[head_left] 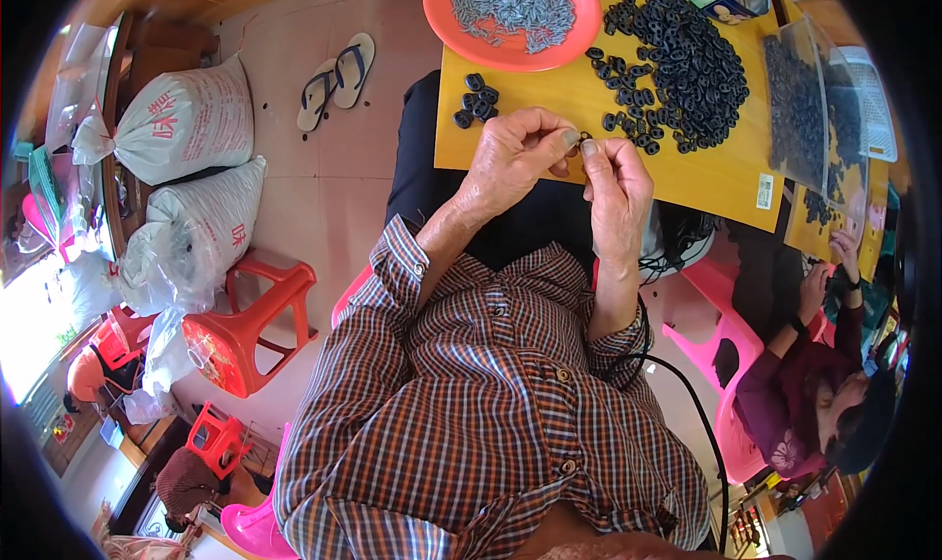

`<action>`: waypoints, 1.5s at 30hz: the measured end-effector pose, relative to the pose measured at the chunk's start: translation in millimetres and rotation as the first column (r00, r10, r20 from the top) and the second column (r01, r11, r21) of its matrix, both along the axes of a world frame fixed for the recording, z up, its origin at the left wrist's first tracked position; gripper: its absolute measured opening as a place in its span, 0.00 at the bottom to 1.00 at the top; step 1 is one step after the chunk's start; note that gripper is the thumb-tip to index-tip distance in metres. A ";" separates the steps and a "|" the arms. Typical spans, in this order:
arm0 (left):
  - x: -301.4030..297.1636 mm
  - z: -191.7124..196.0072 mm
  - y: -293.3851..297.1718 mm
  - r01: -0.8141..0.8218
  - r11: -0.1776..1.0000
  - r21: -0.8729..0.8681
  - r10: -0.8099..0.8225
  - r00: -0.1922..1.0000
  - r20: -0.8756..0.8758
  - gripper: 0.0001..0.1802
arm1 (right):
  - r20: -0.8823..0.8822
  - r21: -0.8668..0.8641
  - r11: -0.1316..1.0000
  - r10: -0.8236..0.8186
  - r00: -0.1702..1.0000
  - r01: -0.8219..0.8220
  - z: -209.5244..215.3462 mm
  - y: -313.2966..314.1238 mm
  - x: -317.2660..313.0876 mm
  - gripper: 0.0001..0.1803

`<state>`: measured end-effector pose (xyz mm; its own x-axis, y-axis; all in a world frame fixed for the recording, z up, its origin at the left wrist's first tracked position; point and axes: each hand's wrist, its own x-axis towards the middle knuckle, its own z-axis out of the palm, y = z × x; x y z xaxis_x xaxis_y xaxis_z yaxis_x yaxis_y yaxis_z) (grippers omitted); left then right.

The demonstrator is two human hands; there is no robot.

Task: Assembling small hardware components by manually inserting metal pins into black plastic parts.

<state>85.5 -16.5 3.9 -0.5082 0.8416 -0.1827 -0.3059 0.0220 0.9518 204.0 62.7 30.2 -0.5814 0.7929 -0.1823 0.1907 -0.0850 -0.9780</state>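
The left hand and right hand are pinching a small black piece between their fingertips, over the yellow table's near edge. Fine fitting seems to be under way, probably calling for steady, gentle pressure next. Grey pins are filling a red plate; black two-holed pieces are lying heaped rightward. A co-worker is sitting at right; white sacks are slumping at left.

Here's glossy, smooth plastic on the red plate, a metallic sheen across the grey pins, matt black pieces, probably plastic, and woven cloth shirt!
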 end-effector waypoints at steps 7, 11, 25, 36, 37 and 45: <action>0.3 2.6 2.1 -0.036 0.996 -0.080 0.038 0.999 0.026 0.11 | -0.022 0.054 0.998 -0.015 1.000 0.016 -7.4 1.5 0.0 0.09; 2.0 -1.6 3.1 -0.013 0.999 -0.049 0.014 1.000 0.017 0.11 | -0.033 0.071 0.997 -0.001 0.999 0.003 -7.6 1.4 -0.4 0.09; -0.2 -2.7 0.7 0.051 0.999 -0.002 -0.051 0.994 -0.099 0.06 | -0.071 -0.201 0.979 -0.040 0.997 0.025 -7.7 7.0 4.4 0.08; 6.0 -5.8 8.1 0.087 0.994 -0.068 -0.091 0.994 -0.065 0.06 | -0.025 -0.156 0.982 -0.111 0.993 0.106 -14.0 9.5 16.0 0.08; 7.9 -6.8 11.4 0.074 0.994 -0.080 -0.083 0.990 -0.113 0.06 | -0.025 -0.154 0.982 -0.116 0.993 0.111 -13.7 12.4 18.2 0.08; 9.9 -16.3 51.3 -0.044 0.999 0.026 0.044 0.496 -0.867 0.12 | -0.100 -0.155 0.926 -0.361 0.927 0.344 -10.5 31.4 30.5 0.07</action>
<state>95.4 34.8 -12.4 -0.4472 0.8134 0.3719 0.6727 0.0319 0.7392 234.6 94.1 19.7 -0.2930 0.9244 -0.2440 0.0022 -0.2546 -0.9670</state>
